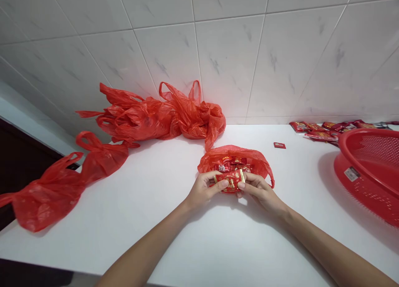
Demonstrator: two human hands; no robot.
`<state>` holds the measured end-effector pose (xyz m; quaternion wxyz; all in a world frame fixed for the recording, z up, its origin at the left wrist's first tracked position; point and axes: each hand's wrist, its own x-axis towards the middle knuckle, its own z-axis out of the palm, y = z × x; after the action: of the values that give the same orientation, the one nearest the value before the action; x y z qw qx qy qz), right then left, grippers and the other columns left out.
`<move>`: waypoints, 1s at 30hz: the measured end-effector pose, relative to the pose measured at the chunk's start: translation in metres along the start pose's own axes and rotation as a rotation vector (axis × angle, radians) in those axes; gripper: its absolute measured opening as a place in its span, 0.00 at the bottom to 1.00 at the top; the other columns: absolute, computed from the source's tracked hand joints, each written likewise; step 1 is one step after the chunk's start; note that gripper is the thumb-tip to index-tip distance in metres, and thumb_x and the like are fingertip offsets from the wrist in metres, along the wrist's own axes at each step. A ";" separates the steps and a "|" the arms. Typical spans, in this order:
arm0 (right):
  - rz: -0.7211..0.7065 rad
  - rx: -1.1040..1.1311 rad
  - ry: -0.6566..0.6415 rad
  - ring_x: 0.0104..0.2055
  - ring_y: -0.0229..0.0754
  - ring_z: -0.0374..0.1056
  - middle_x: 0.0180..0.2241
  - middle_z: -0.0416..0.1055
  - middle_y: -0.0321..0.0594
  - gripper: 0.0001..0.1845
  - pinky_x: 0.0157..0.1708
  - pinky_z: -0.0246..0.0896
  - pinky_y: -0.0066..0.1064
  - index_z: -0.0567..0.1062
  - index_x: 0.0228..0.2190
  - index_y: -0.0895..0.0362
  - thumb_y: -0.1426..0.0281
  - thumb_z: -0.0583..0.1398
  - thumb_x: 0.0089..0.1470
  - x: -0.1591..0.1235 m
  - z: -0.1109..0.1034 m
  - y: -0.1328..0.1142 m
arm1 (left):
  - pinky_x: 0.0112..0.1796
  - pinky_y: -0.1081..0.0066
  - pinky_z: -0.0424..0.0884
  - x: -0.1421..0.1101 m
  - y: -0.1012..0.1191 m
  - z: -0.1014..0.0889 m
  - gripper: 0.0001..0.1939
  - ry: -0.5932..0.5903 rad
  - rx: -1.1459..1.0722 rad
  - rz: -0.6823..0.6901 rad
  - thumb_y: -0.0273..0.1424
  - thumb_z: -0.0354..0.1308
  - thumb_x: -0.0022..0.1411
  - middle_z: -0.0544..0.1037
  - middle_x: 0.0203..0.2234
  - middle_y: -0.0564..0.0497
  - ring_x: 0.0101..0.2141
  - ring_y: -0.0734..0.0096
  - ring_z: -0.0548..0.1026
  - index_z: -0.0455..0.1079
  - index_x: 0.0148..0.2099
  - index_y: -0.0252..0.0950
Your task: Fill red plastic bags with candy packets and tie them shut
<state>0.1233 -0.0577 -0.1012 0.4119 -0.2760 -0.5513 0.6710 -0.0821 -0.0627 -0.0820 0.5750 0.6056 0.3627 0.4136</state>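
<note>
Two hands work at the centre of your view: your left hand [204,190] and your right hand [258,191] hold a packet [229,180], red with gold ends, just over the near lip of an open red bag [237,156]. Your fingers [222,184] are closed on it, one hand pinching each end, with the thumbs on the face turned toward you. Neither hand is open.

The packet's long axis runs roughly from 9 to 3, tilted slightly, with a gold end toward each hand. It sits directly in front of you, over the bag and well above the near edge of the table [140,237].

As things lie, several packets [226,166] are inside the bag, crowded at its mouth; anything below them is hidden. More lie outside it: a loose row of packets [321,131] sits against the wall at 2 o'clock, and one small red packet [279,145] lies alone at 1 o'clock, between the bag and that row.

A crumpled heap of red bags [162,116] lies against the tile wall [218,50] at 11 o'clock, and another red bag [59,191] sprawls at 9 o'clock. At 3 o'clock stands a red basket [368,170], tilted, with a white label [351,174] on its side.
</note>
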 end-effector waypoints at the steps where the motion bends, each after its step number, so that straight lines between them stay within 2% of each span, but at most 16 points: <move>1: 0.000 0.005 0.002 0.31 0.38 0.64 0.27 0.70 0.37 0.16 0.35 0.60 0.32 0.74 0.26 0.57 0.59 0.65 0.58 0.000 0.001 -0.001 | 0.39 0.68 0.72 0.000 0.001 0.001 0.15 0.003 -0.008 -0.001 0.42 0.63 0.63 0.81 0.31 0.47 0.34 0.65 0.77 0.77 0.39 0.33; 6: -0.018 0.035 0.004 0.33 0.40 0.65 0.31 0.73 0.39 0.14 0.34 0.61 0.31 0.76 0.31 0.56 0.58 0.67 0.56 -0.001 0.009 -0.010 | 0.32 0.72 0.68 0.000 0.003 0.003 0.14 0.031 -0.010 -0.019 0.41 0.66 0.60 0.77 0.25 0.51 0.27 0.73 0.72 0.76 0.34 0.33; 15: -0.043 -0.086 0.116 0.28 0.37 0.57 0.25 0.62 0.33 0.26 0.30 0.54 0.29 0.68 0.24 0.56 0.49 0.67 0.51 -0.002 0.010 -0.006 | 0.33 0.72 0.66 -0.001 0.001 0.003 0.13 0.058 0.072 -0.018 0.40 0.65 0.60 0.75 0.26 0.52 0.29 0.73 0.70 0.76 0.35 0.33; 19: -0.052 -0.083 0.109 0.29 0.38 0.60 0.26 0.65 0.35 0.25 0.31 0.56 0.30 0.69 0.25 0.56 0.49 0.67 0.52 -0.002 0.010 -0.007 | 0.32 0.73 0.66 0.000 -0.001 0.003 0.14 0.083 0.049 -0.021 0.40 0.66 0.59 0.74 0.24 0.53 0.27 0.74 0.70 0.75 0.32 0.33; 25: -0.056 -0.102 0.167 0.31 0.40 0.63 0.28 0.68 0.37 0.20 0.32 0.60 0.32 0.73 0.28 0.56 0.53 0.67 0.54 -0.001 0.008 -0.006 | 0.29 0.72 0.65 0.002 -0.005 0.002 0.18 0.147 0.081 0.013 0.42 0.64 0.60 0.71 0.21 0.54 0.25 0.74 0.68 0.71 0.26 0.33; 27: -0.069 -0.096 0.182 0.31 0.40 0.64 0.28 0.70 0.37 0.19 0.33 0.61 0.32 0.73 0.28 0.56 0.53 0.66 0.54 0.000 0.007 -0.006 | 0.33 0.71 0.69 0.003 -0.005 0.003 0.16 0.192 0.108 0.022 0.42 0.62 0.62 0.76 0.25 0.51 0.29 0.71 0.72 0.74 0.30 0.33; 30: -0.101 -0.153 0.272 0.33 0.42 0.67 0.30 0.73 0.38 0.19 0.36 0.64 0.34 0.73 0.28 0.55 0.53 0.64 0.56 0.003 0.001 -0.005 | 0.45 0.65 0.73 0.005 -0.007 0.000 0.13 0.307 0.178 0.025 0.39 0.60 0.63 0.82 0.39 0.46 0.41 0.63 0.78 0.78 0.43 0.35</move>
<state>0.1223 -0.0557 -0.0956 0.4938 -0.3670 -0.5531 0.5618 -0.0797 -0.0577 -0.0890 0.4519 0.5881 0.4739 0.4746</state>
